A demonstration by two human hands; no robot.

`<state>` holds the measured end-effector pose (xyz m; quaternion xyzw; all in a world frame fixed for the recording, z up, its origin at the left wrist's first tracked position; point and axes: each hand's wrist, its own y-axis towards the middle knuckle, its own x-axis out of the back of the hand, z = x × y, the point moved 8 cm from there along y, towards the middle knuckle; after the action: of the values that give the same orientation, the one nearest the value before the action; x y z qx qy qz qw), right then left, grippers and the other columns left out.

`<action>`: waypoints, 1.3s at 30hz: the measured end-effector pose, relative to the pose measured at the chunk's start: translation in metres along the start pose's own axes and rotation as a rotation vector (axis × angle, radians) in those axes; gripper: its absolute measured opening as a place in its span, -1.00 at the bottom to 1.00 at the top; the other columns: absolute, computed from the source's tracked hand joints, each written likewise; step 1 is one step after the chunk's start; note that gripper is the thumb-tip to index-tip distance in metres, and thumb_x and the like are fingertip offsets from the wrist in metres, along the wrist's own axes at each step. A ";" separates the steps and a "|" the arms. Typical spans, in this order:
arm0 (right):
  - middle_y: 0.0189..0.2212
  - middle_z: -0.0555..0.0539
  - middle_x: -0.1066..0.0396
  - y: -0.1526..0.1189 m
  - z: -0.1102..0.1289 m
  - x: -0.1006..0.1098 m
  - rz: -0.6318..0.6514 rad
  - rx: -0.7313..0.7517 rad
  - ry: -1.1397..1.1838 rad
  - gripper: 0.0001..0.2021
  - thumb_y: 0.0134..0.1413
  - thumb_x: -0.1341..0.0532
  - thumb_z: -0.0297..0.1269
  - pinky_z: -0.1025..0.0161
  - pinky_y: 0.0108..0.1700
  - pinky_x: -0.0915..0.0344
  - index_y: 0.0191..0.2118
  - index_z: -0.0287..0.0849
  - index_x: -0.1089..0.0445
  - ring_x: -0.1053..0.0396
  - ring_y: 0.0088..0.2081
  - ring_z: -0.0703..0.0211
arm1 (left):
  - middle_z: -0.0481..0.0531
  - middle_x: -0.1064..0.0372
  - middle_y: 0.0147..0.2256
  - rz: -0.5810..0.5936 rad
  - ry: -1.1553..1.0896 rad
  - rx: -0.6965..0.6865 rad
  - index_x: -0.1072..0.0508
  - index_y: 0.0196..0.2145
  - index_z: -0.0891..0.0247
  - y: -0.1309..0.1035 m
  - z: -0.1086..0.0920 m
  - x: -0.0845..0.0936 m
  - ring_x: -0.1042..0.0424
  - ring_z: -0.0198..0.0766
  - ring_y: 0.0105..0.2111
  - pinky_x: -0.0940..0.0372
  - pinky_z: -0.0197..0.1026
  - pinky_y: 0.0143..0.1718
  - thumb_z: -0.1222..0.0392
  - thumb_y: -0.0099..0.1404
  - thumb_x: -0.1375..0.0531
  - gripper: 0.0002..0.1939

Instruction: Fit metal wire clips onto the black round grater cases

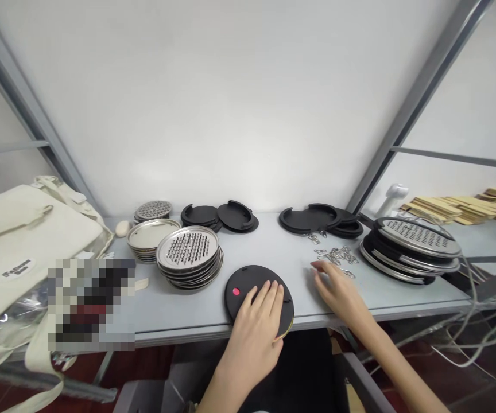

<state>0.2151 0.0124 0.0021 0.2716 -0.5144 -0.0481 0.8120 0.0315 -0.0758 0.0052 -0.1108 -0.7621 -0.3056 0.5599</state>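
Observation:
A black round plastic disc (252,276) with a pink dot lies at the table's front edge, slightly overhanging it. My left hand (259,327) grips it, the fingers flat on top and the thumb at the right rim, partly hidden. Just right of the disc, my right hand (336,287) hovers over the table, fingers bent and apart, with nothing visible in them. Beyond its fingertips is a loose pile of small bent-wire metal clips (338,254). Left of the disc stands a stack of round metal grater plates (190,249), the top one with raised teeth.
Black round holders (310,219) lie along the wall. Assembled graters (420,238) are stacked at right, near white cables (474,287) and wooden pieces (450,209). At left are more metal plates (151,234) and a cream bag (37,241). Metal frame posts flank the table.

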 end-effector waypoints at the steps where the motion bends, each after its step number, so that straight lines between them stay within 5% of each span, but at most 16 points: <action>1: -0.17 -0.20 -0.40 -0.005 0.012 -0.006 0.062 0.030 0.052 -0.75 0.22 0.02 -0.28 0.06 -0.03 -0.33 -0.03 -0.17 -0.23 -0.38 -0.10 0.02 | 0.04 0.19 0.32 -0.001 0.015 -0.017 0.13 0.32 0.32 -0.003 -0.003 0.001 0.15 -0.16 0.31 0.13 -0.08 0.29 0.22 0.29 -0.07 -0.29; 5: 0.08 -0.18 -0.24 -0.025 0.052 -0.019 0.246 0.153 0.166 -0.53 0.24 0.04 -0.36 0.05 0.13 -0.23 0.25 -0.08 0.03 -0.22 0.13 0.08 | 0.13 0.14 0.31 -0.056 0.074 -0.096 0.10 0.31 0.40 -0.014 -0.012 0.007 0.12 -0.09 0.30 0.17 -0.02 0.30 0.11 0.34 -0.07 -0.31; 9: 0.21 -0.11 -0.09 -0.036 0.072 -0.024 0.346 0.210 0.280 -0.41 0.18 0.01 -0.45 0.06 0.23 -0.14 0.29 0.02 0.12 -0.07 0.24 0.14 | 0.11 -0.01 0.26 -0.190 0.050 -0.133 -0.02 0.27 0.39 -0.021 -0.013 0.023 0.01 -0.19 0.27 0.12 -0.08 0.29 0.15 0.35 -0.06 -0.40; 14: 0.25 -0.12 -0.06 -0.036 0.087 -0.016 0.357 0.202 0.393 -0.50 0.16 -0.04 -0.46 0.11 0.20 -0.18 0.21 0.00 -0.10 -0.10 0.23 0.12 | 0.03 -0.24 0.15 -0.277 -0.159 -0.233 -0.20 0.17 0.33 -0.031 -0.017 0.054 -0.18 -0.28 0.18 -0.10 -0.22 0.16 0.29 0.22 -0.14 -0.45; 18: 0.15 -0.15 -0.25 -0.033 0.097 -0.002 0.373 0.220 0.441 -0.62 0.14 -0.07 -0.44 0.15 0.13 -0.27 0.08 -0.06 -0.28 -0.24 0.15 0.09 | 0.06 -0.38 0.03 -0.384 -0.328 -0.229 -0.29 0.08 0.28 -0.036 -0.013 0.080 -0.40 -0.24 0.01 -0.25 -0.20 0.01 0.32 0.11 -0.21 -0.46; 22: 0.10 -0.14 -0.32 -0.030 0.094 0.005 0.364 0.191 0.450 -0.58 0.07 -0.06 -0.49 0.11 0.13 -0.28 0.06 -0.08 -0.33 -0.29 0.12 0.04 | 0.03 -0.46 -0.06 -0.448 -0.424 -0.133 -0.35 -0.01 0.21 -0.037 0.000 0.082 -0.46 -0.20 -0.08 -0.31 -0.17 -0.06 0.32 0.09 -0.29 -0.52; 29: 0.05 -0.17 -0.35 -0.025 0.053 -0.005 0.231 0.052 0.395 -0.59 0.17 -0.08 -0.24 0.09 0.03 -0.35 0.14 -0.09 -0.14 -0.37 0.02 0.06 | 0.06 -0.42 -0.02 -0.517 -0.367 -0.081 -0.34 0.05 0.18 -0.029 0.009 0.055 -0.39 -0.18 0.01 -0.32 -0.12 0.00 0.27 0.21 -0.28 -0.55; 33: -0.23 -0.12 -0.44 -0.019 0.013 0.007 0.066 -0.042 0.228 -0.80 0.20 -0.06 -0.12 0.12 -0.12 -0.37 -0.17 -0.10 -0.28 -0.43 -0.16 0.05 | 0.11 -0.39 0.02 -0.522 -0.245 -0.027 -0.31 0.10 0.21 -0.019 0.013 0.036 -0.35 -0.10 0.05 -0.35 -0.03 -0.02 0.31 0.26 -0.21 -0.56; 39: -0.43 -0.11 -0.40 -0.014 -0.067 0.039 -0.138 -0.157 0.011 -0.75 0.18 0.01 -0.06 0.09 -0.23 -0.34 -0.41 -0.08 -0.22 -0.42 -0.36 0.03 | 0.14 -0.38 0.03 -0.541 -0.135 0.004 -0.32 0.08 0.28 -0.013 0.016 0.016 -0.33 -0.07 0.07 -0.35 0.00 -0.02 0.35 0.25 -0.20 -0.57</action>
<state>0.2940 0.0124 0.0054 0.2421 -0.4844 -0.1427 0.8285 0.0065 -0.0789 0.0130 0.0777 -0.8003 -0.4342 0.4062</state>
